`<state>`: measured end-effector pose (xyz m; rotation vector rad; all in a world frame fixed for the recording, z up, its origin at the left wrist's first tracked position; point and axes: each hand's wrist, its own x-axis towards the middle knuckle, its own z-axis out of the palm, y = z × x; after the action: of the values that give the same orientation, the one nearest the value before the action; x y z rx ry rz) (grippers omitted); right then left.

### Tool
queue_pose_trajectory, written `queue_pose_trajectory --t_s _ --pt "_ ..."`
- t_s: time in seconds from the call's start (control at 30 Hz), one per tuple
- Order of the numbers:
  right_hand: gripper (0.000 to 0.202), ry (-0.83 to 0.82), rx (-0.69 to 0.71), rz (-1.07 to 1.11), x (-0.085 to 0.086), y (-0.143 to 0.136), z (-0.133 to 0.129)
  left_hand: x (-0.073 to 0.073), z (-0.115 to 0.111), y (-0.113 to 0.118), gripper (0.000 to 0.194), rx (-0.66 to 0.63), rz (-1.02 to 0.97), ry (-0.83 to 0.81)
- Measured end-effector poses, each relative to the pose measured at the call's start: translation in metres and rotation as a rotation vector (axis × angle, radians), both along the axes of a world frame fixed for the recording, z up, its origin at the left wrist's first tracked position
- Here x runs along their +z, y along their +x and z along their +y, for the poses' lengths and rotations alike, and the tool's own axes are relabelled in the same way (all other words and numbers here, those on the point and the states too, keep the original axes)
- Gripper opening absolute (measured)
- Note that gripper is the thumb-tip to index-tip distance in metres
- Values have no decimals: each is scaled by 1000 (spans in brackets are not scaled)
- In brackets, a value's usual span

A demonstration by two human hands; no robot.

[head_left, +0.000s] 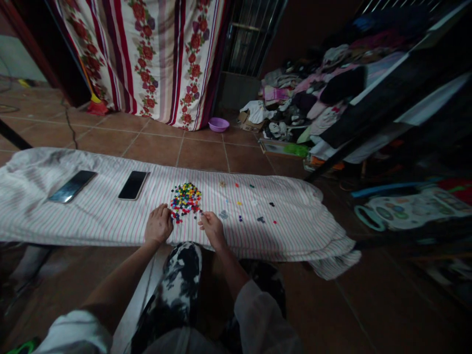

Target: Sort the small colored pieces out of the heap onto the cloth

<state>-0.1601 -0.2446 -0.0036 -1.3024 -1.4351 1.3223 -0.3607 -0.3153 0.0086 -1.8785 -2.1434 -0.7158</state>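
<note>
A pile of small multicoloured pieces [187, 197] lies on the striped cloth [302, 231]. My left hand [159, 224] rests at the pile's left edge, fingers together near the red and blue pieces; whether it holds one is too small to tell. At the lower right of the pile, my right hand [212, 228] has thumb and index finger pinched, and what is between them cannot be made out. To its right are small separate groups sorted by colour, among them grey pieces [223, 214], yellow ones [239, 202], black ones [272, 204] and a red one [275, 222].
Two phones lie left of the pile, one dark [133, 185] and one reflective [73, 187]. Beyond the cloth are a floral curtain [147, 59], a purple basin [219, 125] and heaped clothes [306, 98]. My knees are under the near edge.
</note>
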Motion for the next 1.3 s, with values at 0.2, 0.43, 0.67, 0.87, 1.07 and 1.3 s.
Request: queue_pose_trajectory --t_s 0.2,0.43,0.67,0.87,1.07,1.3 --pt "27 32 -2 42 0 6 -3 0 0 0 19 -6 -21 20" --pt "24 89 -48 6 -2 1 -9 -2 -1 -1 20 5 -21 14" --pt "15 145 -55 -114 1 -5 -13 -4 0 -4 21 4 -42 8" --pt "15 167 -40 -177 1 -4 -13 -3 0 -3 21 1 -17 -9" --pt "19 182 -64 -233 -2 -5 -13 -2 -1 -3 20 9 -10 -15" --pt "24 112 -1 -103 8 4 -20 -2 -2 -3 20 -9 0 11"
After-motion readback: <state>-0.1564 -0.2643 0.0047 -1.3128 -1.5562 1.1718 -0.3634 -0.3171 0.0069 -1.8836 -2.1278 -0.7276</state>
